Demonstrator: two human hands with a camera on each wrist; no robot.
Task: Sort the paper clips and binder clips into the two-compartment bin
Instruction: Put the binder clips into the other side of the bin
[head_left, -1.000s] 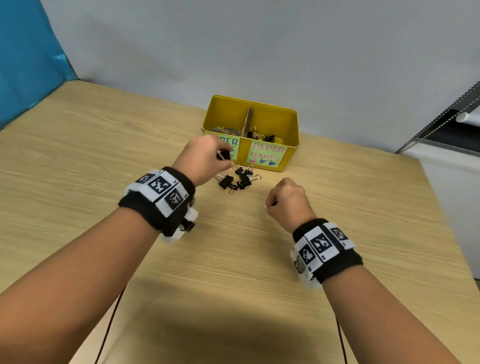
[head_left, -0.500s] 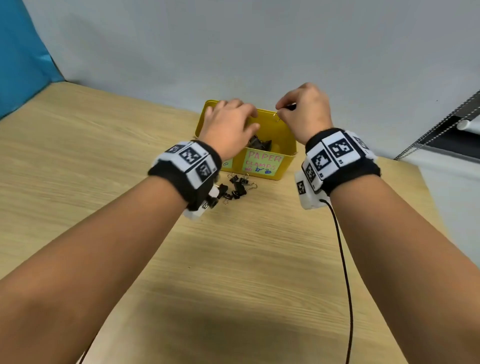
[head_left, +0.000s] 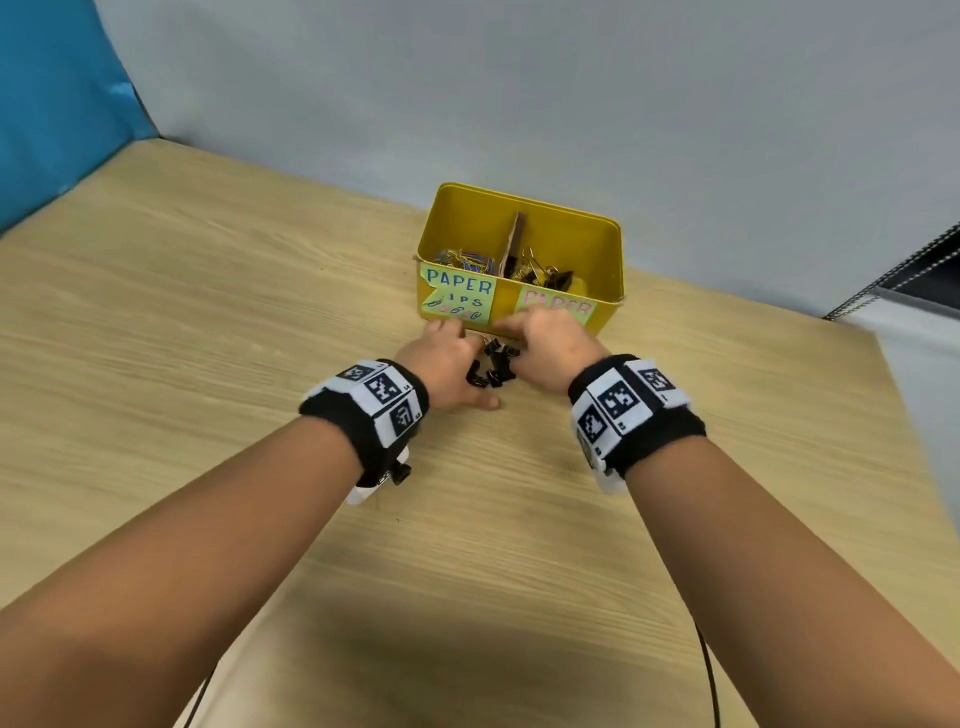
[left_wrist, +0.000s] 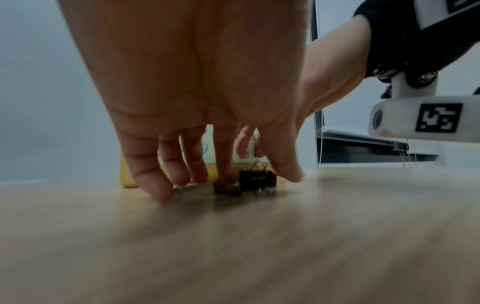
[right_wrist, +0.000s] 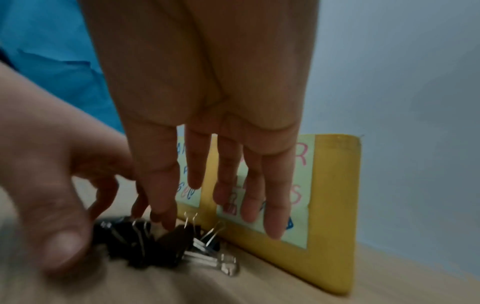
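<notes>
Both hands have dropped from the bin (head_left: 613, 244) back to the binder clips (head_left: 496, 364); left hand (head_left: 447, 364) and right hand (head_left: 550, 348) spread, empty, ready for another pick.

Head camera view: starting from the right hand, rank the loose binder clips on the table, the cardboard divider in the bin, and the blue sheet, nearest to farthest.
1. Loose binder clips: on the table just left of the right hand, at its fingers.
2. Cardboard divider: upright in the middle of the yellow bin, beyond the hand.
3. Blue sheet: far left, by the wall.
</notes>
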